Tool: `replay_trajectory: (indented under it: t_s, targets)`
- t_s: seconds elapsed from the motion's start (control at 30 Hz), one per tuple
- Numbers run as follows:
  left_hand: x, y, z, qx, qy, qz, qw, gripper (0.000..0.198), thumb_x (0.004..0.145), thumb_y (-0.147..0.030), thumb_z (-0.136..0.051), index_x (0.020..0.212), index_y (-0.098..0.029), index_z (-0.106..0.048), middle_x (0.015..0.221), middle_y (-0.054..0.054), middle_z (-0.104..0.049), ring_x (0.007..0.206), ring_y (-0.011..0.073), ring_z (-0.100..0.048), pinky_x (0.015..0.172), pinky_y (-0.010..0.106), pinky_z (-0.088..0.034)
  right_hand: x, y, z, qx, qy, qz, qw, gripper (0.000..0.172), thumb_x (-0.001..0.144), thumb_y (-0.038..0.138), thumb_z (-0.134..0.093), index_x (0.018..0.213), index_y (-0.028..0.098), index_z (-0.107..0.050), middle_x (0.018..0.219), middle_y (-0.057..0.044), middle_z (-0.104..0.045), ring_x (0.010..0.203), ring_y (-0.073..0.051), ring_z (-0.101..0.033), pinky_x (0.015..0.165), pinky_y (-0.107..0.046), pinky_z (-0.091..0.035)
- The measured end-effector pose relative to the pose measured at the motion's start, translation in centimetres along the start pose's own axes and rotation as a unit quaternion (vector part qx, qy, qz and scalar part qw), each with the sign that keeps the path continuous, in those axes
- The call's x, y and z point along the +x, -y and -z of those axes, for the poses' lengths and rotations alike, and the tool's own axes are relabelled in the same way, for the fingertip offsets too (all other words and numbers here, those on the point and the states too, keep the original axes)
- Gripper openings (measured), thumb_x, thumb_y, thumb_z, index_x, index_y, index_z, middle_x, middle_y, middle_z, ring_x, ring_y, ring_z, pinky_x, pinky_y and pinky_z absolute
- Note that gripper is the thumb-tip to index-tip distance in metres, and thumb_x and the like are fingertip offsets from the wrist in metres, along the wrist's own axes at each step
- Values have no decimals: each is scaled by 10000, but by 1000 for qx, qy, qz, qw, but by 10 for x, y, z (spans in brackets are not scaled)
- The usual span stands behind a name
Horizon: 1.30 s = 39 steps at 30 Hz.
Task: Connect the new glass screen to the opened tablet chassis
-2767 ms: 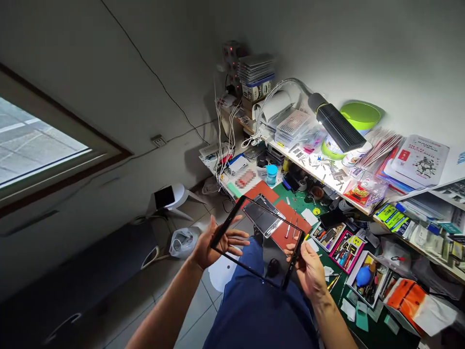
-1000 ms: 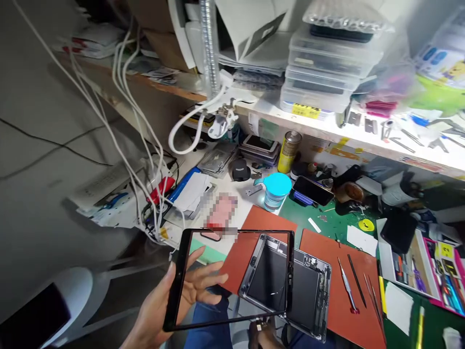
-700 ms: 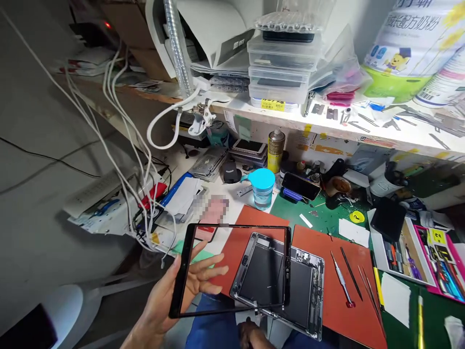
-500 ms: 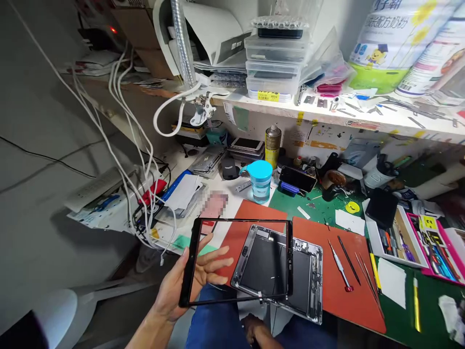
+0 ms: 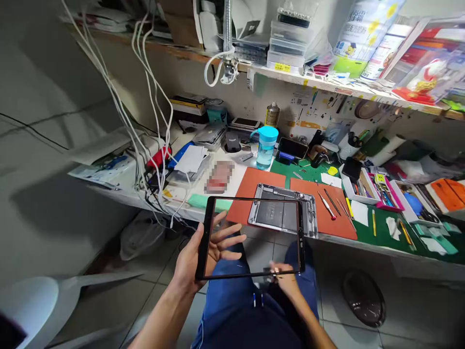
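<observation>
My left hand grips the wide black left border of a tablet glass panel. The thumb lies along that border, and the fingers spread out behind the see-through middle. Below the panel's lower edge, close to a small ribbon connector, is my right hand. Its fingers are drawn together and slightly blurred; what they hold is too small to make out. Behind the panel, the opened tablet body lies on orange mats, with its dark batteries and silver frame exposed. The panel covers part of it from view.
A screwdriver and tweezers lie on the right mat. A blue-lidded water bottle stands behind the mats. White cables hang at the left. Tool boxes fill the right side, beneath a loaded shelf.
The view has tilted down and shifted. My right hand has risen from my lap to the panel's lower edge. My left hand still holds the panel, now in front of my legs.
</observation>
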<state>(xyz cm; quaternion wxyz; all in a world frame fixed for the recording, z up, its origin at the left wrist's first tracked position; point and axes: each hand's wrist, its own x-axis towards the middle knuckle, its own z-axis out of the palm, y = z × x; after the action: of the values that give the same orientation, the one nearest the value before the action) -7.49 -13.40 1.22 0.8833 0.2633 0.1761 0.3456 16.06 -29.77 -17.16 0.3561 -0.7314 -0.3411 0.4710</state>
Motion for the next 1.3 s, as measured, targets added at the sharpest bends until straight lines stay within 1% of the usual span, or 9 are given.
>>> replay_trajectory:
  t_s: [0.07,0.17,0.37,0.53,0.73,0.87,1.0,1.17,1.3]
  targets:
    - [-12,8,-5,7,-6,8,1000,670,1075,-527,-506,1669,-257,-353,1361,222,-727,1216,423,-733,829,566,-685,-32,12,31,90,-60,24,994,594,1000,720,-560,1085,164,-752,866,-63,-755,665,-189,-682,633,-329,-560]
    - [-28,21,-16,19,-16,29,999,668,1073,-514,-515,1664,-243,-360,1333,224,-740,1181,421,-750,786,546,-696,-85,37,66,202,-120,69,970,658,974,766,-536,1210,189,-747,972,-115,-799,782,-246,-737,726,-380,-584]
    - [-59,45,-36,33,-39,64,997,647,1080,-478,-500,1648,-193,-379,1347,251,-726,1174,416,-755,778,533,-701,-156,80,78,360,-154,100,915,484,971,615,-672,1136,178,-799,1020,-149,-824,916,-302,-777,829,-436,-600]
    - [-71,51,-41,30,-20,77,996,628,1089,-487,-479,1640,-198,-394,1358,236,-724,1183,409,-752,796,538,-698,-192,100,78,81,-411,278,864,314,1078,414,-549,1001,208,-773,1142,-117,-770,1086,-282,-699,967,-439,-519]
    - [-51,46,-46,7,13,95,995,671,1082,-527,-478,1656,-199,-366,1339,240,-733,1197,432,-740,808,561,-690,-193,154,81,-84,-258,449,851,192,1012,175,-524,1074,242,-693,1172,-109,-709,1227,-325,-672,1005,-505,-527]
    - [-24,36,-52,-11,0,109,994,657,1093,-518,-452,1661,-202,-355,1343,230,-735,1190,423,-745,812,554,-693,-164,177,95,-33,-330,405,852,165,1027,191,-562,1035,230,-722,1093,-92,-724,1115,-295,-694,961,-475,-525]
    - [4,24,-54,-26,-16,119,992,622,1104,-502,-427,1644,-195,-385,1325,214,-748,1189,405,-749,808,528,-700,-126,177,123,124,-441,261,850,195,1033,345,-655,948,204,-760,940,-53,-726,890,-203,-679,831,-354,-528]
    - [34,13,-53,-38,-32,133,990,585,1118,-472,-397,1630,-189,-407,1344,206,-741,1193,390,-749,807,500,-704,-81,166,135,405,-249,48,878,391,1001,539,-658,1124,192,-788,1064,-114,-801,949,-247,-773,849,-390,-615]
    - [51,10,-55,-35,-49,147,987,596,1124,-446,-388,1673,-221,-328,1337,195,-747,1189,376,-754,806,492,-705,-49,175,117,541,-93,-4,836,385,984,567,-657,1131,234,-783,1188,-109,-794,1183,-321,-752,1056,-512,-581]
